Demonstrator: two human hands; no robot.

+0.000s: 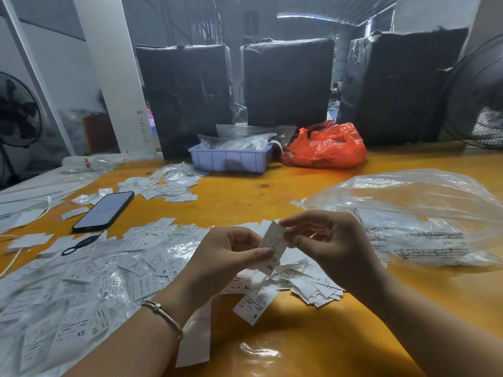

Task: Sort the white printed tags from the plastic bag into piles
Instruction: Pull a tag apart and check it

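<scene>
Both my hands hold one white printed tag [273, 247] marked XS above the orange table [245, 197]. My left hand [231, 254] pinches its lower part with the thumb on top. My right hand [326, 240] pinches its upper end between thumb and fingers. Under my hands lies a small heap of tags [307, 284], with a tag marked S [255, 303] at its near edge. A wide spread of tags [89, 278] covers the table's left side, and another pile [168, 185] lies farther back. The clear plastic bag [413, 216] lies at the right, crumpled.
A black phone [104, 210] lies left of centre, a black ring strap [79, 244] near it. A lilac tray [231, 159] with clear bags and a red plastic bag [326, 148] stand at the back. Black wrapped bundles [288, 83] rise behind. A fan [481, 99] stands at the right.
</scene>
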